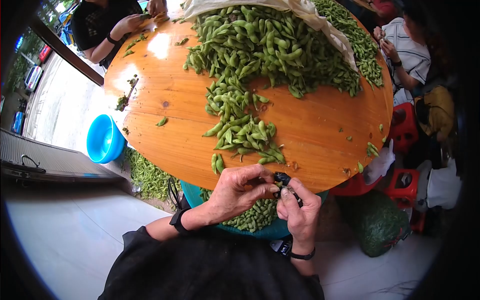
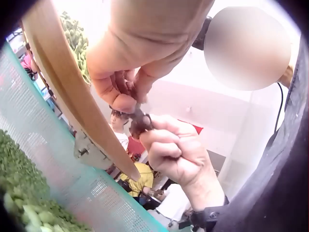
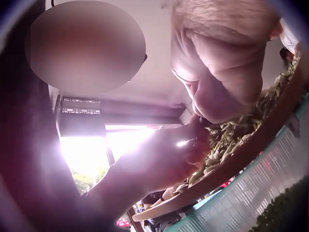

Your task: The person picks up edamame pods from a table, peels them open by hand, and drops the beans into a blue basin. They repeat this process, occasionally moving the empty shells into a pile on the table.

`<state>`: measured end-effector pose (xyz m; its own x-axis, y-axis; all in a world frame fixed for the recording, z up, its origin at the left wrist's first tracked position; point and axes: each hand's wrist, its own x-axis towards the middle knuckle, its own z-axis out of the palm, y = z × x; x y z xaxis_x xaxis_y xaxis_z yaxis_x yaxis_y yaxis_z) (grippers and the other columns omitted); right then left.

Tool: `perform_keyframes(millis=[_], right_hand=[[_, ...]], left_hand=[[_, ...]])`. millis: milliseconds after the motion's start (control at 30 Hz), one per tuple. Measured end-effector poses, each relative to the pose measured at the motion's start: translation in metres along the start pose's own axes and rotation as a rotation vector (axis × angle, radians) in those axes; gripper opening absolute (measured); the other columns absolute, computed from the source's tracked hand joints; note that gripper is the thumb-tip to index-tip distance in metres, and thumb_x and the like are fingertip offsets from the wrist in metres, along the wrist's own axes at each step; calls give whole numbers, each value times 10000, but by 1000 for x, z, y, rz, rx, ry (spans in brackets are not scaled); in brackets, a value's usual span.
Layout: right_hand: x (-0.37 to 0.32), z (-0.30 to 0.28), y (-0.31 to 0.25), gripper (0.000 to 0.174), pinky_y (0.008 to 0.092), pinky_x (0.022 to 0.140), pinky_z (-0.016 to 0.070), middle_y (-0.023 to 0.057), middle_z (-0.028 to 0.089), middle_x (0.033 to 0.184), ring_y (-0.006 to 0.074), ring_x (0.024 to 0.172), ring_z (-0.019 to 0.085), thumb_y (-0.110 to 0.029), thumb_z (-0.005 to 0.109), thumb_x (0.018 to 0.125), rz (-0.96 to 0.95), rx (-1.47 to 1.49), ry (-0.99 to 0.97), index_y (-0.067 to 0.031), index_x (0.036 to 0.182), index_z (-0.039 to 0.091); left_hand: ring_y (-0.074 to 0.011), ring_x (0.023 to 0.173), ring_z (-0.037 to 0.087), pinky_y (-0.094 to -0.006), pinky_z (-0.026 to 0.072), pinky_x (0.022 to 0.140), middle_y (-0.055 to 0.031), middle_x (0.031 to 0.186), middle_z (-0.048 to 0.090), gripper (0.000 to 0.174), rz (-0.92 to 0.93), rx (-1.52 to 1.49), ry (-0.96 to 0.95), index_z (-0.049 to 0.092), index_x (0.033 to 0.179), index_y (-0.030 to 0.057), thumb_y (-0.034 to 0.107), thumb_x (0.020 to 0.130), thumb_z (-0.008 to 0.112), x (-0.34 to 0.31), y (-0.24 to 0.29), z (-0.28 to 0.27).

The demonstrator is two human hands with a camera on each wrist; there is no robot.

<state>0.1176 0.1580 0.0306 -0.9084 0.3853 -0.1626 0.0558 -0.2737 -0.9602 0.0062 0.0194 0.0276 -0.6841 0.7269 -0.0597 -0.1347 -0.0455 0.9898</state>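
Observation:
My left hand (image 1: 240, 192) and right hand (image 1: 301, 210) meet just off the table's near edge. Between their fingertips is a small black object (image 1: 282, 178), pinched from both sides; its kind I cannot tell. In the left wrist view the dark object (image 2: 141, 122) seems to have a ring-like part beside the right fingers. Below the hands, a teal basket (image 1: 189, 194) holds shelled green beans (image 1: 254, 217). A trail of soybean pods (image 1: 242, 132) runs across the table from a large heap towards my hands.
On the round wooden table (image 1: 165, 107) lies a big pod heap (image 1: 270, 45) with pale cloth (image 1: 345, 45) at its edge. A blue basin (image 1: 105, 139) and spread pods (image 1: 150, 175) are at left. Red stools (image 1: 402, 182) and a green sack (image 1: 375, 222) stand right. Two people sit across.

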Motion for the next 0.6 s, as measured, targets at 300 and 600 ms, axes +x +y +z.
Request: perform_keyframes(millis=[300,600], right_hand=[[3,-10,5,245,206,460,308,-26,458,703,39,539,395,-28,536,979,149,267,-52,49,1197,619],[3,-17,11,209,209,457,304,-23,485,699,45,528,408,4,540,965,79,337,-87,47,1149,630]], left_hand=[[-158,719,708,-262,560,589,-83,788,637,135,371,379,99,614,911,-24,-74,831,710,2,-16,10],[-125,728,636,-238,511,645,0,803,614,213,-74,-480,27,533,1023,69,37,898,703,3,-20,9]])
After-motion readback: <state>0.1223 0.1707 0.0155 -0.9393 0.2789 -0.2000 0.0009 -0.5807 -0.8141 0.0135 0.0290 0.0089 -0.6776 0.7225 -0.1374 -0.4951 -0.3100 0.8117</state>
